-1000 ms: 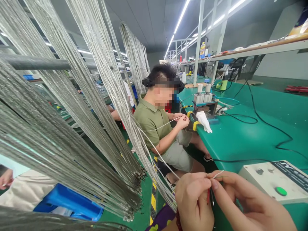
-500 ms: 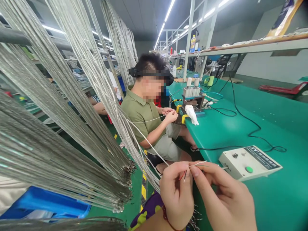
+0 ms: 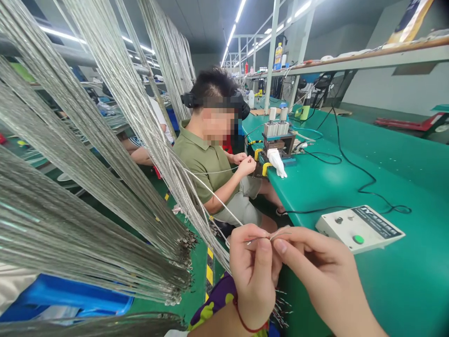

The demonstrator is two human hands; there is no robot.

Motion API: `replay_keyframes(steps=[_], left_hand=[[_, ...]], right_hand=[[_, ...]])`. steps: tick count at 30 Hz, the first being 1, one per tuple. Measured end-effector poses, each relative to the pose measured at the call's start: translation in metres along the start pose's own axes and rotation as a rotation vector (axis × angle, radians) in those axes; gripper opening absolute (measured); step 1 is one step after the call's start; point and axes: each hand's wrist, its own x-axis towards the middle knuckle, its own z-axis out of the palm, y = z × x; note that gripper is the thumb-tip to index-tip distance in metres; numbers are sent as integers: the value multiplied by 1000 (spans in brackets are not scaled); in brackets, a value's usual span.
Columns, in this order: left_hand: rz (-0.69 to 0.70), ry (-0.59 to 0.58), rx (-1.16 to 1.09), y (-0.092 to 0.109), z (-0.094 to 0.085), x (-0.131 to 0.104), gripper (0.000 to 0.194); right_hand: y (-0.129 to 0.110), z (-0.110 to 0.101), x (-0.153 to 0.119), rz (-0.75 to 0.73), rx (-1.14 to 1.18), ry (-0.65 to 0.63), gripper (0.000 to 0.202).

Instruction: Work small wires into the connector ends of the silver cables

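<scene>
Left hand [image 3: 254, 271] pinches white cable [image 3: 219, 200] near its end; right hand [image 3: 317, 262] pinches thin wires [image 3: 275, 236]. Apparently wire-separating; next move calls for steady fingertip control.

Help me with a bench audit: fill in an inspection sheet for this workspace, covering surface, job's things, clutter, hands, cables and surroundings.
Surface: green bench, bearing a press and a button box.
Job's things: thin wires, ends free.
Clutter: white glove or cloth, limp by the press at the bench edge.
Hands: left hand and right hand, close together, both pinching the wires.
Cables: black cables, trailing across the bench.
Surroundings: co-worker seated beside the bench; bundles hanging at left.
</scene>
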Motion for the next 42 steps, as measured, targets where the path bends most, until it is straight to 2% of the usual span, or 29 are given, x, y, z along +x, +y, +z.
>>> replay_keyframes(steps=[2,4,14,16,21,25,30,38,42], left_hand=[[-51,-103,-48,0,-1,1,9],[-84,-149,-57,0,-2,3,12],[-170,-133,-7,0,-4,10,6],[-149,-130,68,-1,-5,10,8],[8,-85,357,-6,-9,5,8],[2,-74,326,-7,-8,6,9],[-166,-84,82,-3,-6,14,11],[-481,-235,-229,4,-11,23,15],[-561,-261,-296,8,-12,29,17]], right_hand=[[4,-3,3,42,53,-41,14],[6,-6,4,52,79,-52,14],[9,-6,8,-7,-45,1,9],[9,-5,9,-12,-57,17,10],[8,-2,6,-23,-108,82,12],[9,-2,4,-43,-125,77,12],[12,-7,3,-31,-112,17,14],[15,-4,11,26,274,-85,13],[25,-4,9,51,282,-137,13]])
